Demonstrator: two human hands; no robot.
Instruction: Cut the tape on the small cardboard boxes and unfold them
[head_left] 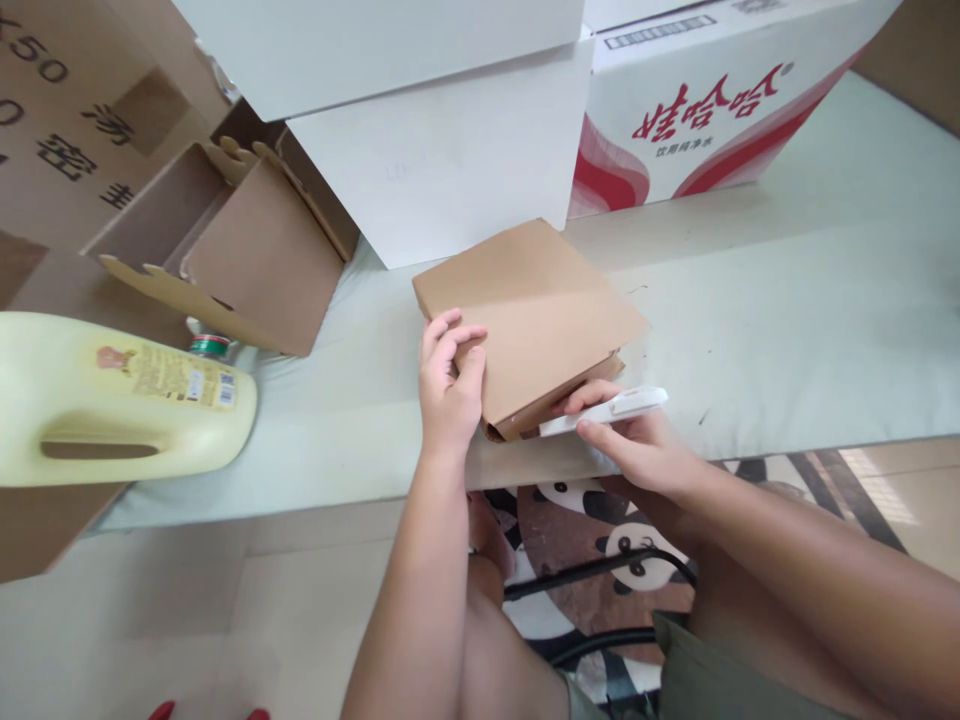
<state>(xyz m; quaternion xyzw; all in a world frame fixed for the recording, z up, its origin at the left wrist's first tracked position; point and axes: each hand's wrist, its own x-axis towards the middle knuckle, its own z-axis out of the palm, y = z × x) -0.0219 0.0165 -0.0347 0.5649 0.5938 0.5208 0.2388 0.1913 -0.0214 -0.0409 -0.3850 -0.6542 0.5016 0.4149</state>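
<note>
A flat brown cardboard box (pixel 536 310) lies on the pale green table (pixel 787 330) near its front edge. My left hand (pixel 448 385) rests on the box's near left corner, fingers curled and pressing its top. My right hand (pixel 637 445) is at the box's near right side, fingers closed round a slim white tool (pixel 607 410) whose tip points at the box's open front edge.
A pale yellow jug (pixel 112 400) lies on its side at the left. An opened brown carton (pixel 232 250) stands behind it. Large white boxes (pixel 450 150) and a red-and-white printed carton (pixel 712 110) line the back. A panda-patterned seat (pixel 600 540) is below the table edge.
</note>
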